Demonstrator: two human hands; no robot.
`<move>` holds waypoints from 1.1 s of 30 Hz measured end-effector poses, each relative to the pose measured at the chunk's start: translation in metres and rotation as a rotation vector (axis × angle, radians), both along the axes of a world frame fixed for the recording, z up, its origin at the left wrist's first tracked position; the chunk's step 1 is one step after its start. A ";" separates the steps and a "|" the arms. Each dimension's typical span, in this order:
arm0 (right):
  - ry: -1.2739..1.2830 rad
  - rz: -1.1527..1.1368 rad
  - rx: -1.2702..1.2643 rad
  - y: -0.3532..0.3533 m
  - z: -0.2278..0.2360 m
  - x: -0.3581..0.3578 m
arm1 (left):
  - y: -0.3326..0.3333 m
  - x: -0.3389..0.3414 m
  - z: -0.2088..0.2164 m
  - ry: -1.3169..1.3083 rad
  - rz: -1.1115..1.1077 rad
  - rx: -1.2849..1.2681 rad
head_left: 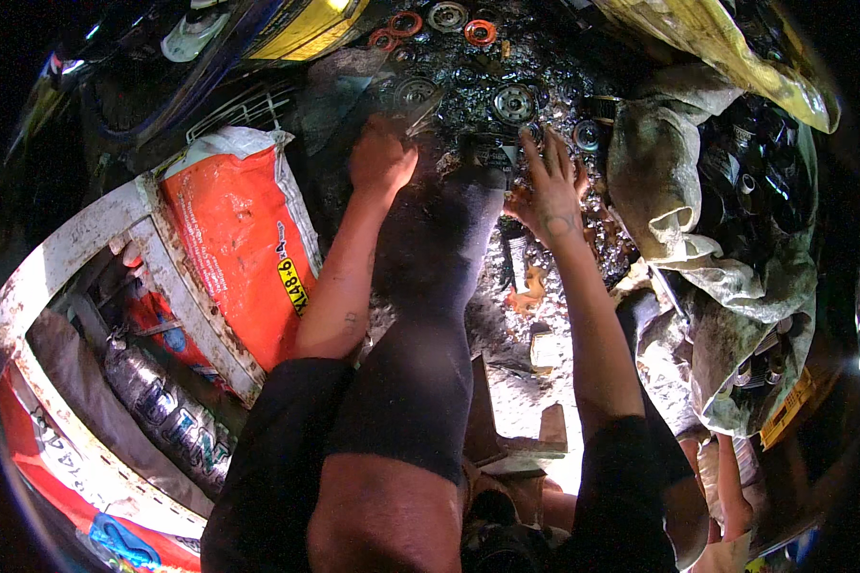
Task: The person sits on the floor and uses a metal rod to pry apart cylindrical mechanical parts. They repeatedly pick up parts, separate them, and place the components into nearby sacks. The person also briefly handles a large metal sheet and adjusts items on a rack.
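Left hand [382, 160] is closed in a fist on a thin blade-like strip [424, 113], up near the top centre, left of the black-covered leg [411, 372]. Strip's long axis runs diagonally: free end points away from the person and to the right, near end goes into the fist. Handle, if any, is hidden by the fingers (can't call the tool type from this).

Right hand [552, 191]: fingers spread and pointing away, thumb apart from them, just right of a dark block [492, 153] at the far end of the leg. Contact with the block: can't tell, it's black on black. The block's outline and long axis are hard to read too; a paler printed patch shows on its face. Foot can't be made out.

Ground [575, 81] is wet-looking, dark, gritty, with glossy highlights. On it past the hands: a round metal disc [514, 103] with holes around a hub, and a flat orange ring [480, 32]. Left side: crinkled red plastic bag [229, 224] beside a rust-spotted white metal frame [67, 244]. Right side: stained, folded pale sack [652, 162], dark clutter behind it lost in shadow. Rim is black, edges cut off.
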State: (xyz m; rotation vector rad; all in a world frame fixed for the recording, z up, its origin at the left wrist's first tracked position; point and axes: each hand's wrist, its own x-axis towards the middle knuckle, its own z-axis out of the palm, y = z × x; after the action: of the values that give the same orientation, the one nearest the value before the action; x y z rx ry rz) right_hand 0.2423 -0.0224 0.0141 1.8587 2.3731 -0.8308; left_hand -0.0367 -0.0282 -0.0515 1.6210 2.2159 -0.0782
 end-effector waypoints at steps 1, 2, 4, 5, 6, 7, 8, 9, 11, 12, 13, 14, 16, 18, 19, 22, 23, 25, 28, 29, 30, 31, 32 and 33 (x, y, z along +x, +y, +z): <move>0.039 -0.119 -0.016 -0.013 0.007 0.010 | 0.000 0.002 0.002 -0.009 -0.067 0.052; 0.081 -0.236 -0.029 -0.025 0.015 0.021 | -0.001 0.003 0.007 -0.013 -0.134 0.105; 0.322 -0.570 -0.016 -0.068 -0.005 0.075 | -0.002 -0.004 0.015 -0.029 -0.379 0.175; 0.156 -0.444 0.269 -0.085 -0.001 0.104 | -0.001 0.003 0.031 -0.123 -0.351 0.141; 0.130 -0.580 0.347 -0.110 -0.008 0.143 | 0.006 0.019 0.060 -0.223 -0.329 0.112; -0.047 -0.822 0.165 -0.132 -0.026 0.195 | 0.013 0.032 0.079 -0.317 -0.303 0.084; -0.004 -0.857 0.229 -0.139 -0.017 0.212 | 0.017 0.035 0.084 -0.271 -0.317 -0.016; -0.092 -0.822 0.252 -0.150 -0.025 0.247 | 0.023 0.043 0.084 -0.246 -0.341 -0.114; -0.261 -0.743 0.295 -0.167 -0.042 0.312 | 0.024 0.046 0.073 -0.233 -0.377 -0.170; -0.220 -0.722 0.278 -0.167 -0.045 0.320 | 0.023 0.047 0.067 -0.246 -0.382 -0.161; -0.266 -0.770 0.263 -0.161 -0.043 0.313 | 0.023 0.047 0.064 -0.249 -0.381 -0.150; -0.301 -0.813 0.244 -0.148 -0.036 0.298 | 0.024 0.044 0.063 -0.242 -0.374 -0.138; -0.417 -0.778 0.256 -0.141 -0.030 0.294 | 0.028 0.047 0.061 -0.258 -0.380 -0.134; -0.535 -0.597 0.302 -0.135 -0.041 0.308 | 0.030 0.046 0.057 -0.250 -0.398 -0.130; -0.488 -0.556 0.157 -0.143 -0.055 0.356 | 0.036 0.052 0.046 -0.269 -0.431 -0.112; -0.345 -0.354 0.075 -0.118 -0.044 0.329 | 0.035 0.042 0.048 -0.167 -0.456 -0.083; -0.164 -0.437 0.103 -0.119 -0.048 0.330 | 0.036 0.043 0.050 -0.144 -0.471 -0.067; -0.390 -0.327 0.147 -0.133 -0.059 0.366 | 0.041 0.049 0.049 -0.101 -0.506 -0.068; -0.457 -0.202 0.096 -0.125 -0.062 0.371 | 0.044 0.048 0.035 -0.061 -0.502 -0.129; -0.439 -0.137 0.037 -0.121 -0.062 0.356 | 0.043 0.047 0.031 -0.056 -0.495 -0.158; -0.440 -0.087 -0.028 -0.123 -0.056 0.343 | 0.044 0.049 0.033 -0.066 -0.513 -0.174; -0.454 -0.039 -0.091 -0.121 -0.043 0.332 | 0.048 0.048 0.039 -0.090 -0.532 -0.184; -0.481 0.020 -0.148 -0.108 -0.028 0.332 | 0.048 0.049 0.040 -0.127 -0.537 -0.185; -0.552 0.072 -0.137 -0.106 -0.031 0.369 | 0.048 0.046 0.026 -0.206 -0.559 -0.123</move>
State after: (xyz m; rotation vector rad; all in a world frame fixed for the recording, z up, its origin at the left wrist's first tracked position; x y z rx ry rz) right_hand 0.6116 -0.1285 -0.0165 1.6632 1.9719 -0.3892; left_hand 0.0092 0.0199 -0.0257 2.0245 1.5272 -0.1856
